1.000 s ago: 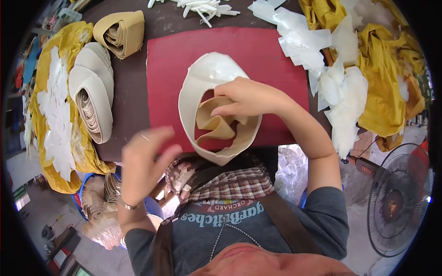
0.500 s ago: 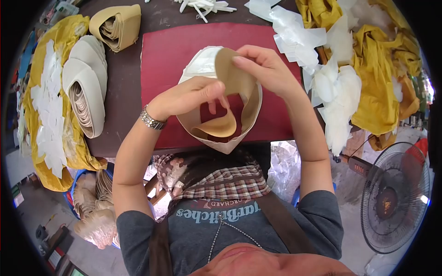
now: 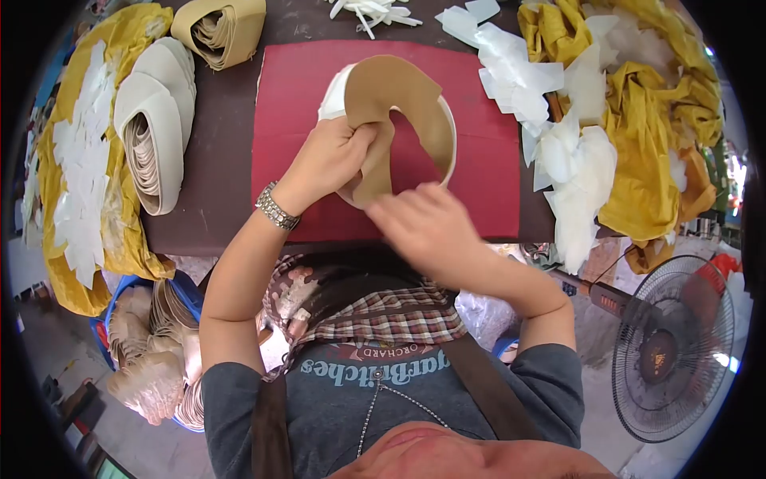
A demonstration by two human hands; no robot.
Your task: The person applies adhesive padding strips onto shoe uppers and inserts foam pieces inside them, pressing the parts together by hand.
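Note:
A shoe upper, white outside with a tan lining [image 3: 387, 84], is over the red mat [image 3: 279, 96]. Its lining is folded outward at the far end and shows as a curved band around an opening. My left hand [image 3: 335, 156], with a metal watch on the wrist, is closed around the left side of the lining, thumb and fingers pinching it. Blurred by motion, my right hand [image 3: 431, 227] is at the near edge of the upper. Its fingertips look close to the rim, but whether they grip it cannot be made out.
Stacked white uppers [image 3: 159, 120] and a tan stack [image 3: 219, 32] lie at left. White sheet pieces [image 3: 519, 72] and yellow cloth [image 3: 646, 160] are at right. White strips [image 3: 375, 12] sit at the back. A fan [image 3: 670, 351] stands at lower right.
My right hand has left the far end of the lining and come down to the near edge. My left hand has closed on the lining, which now lies folded outward.

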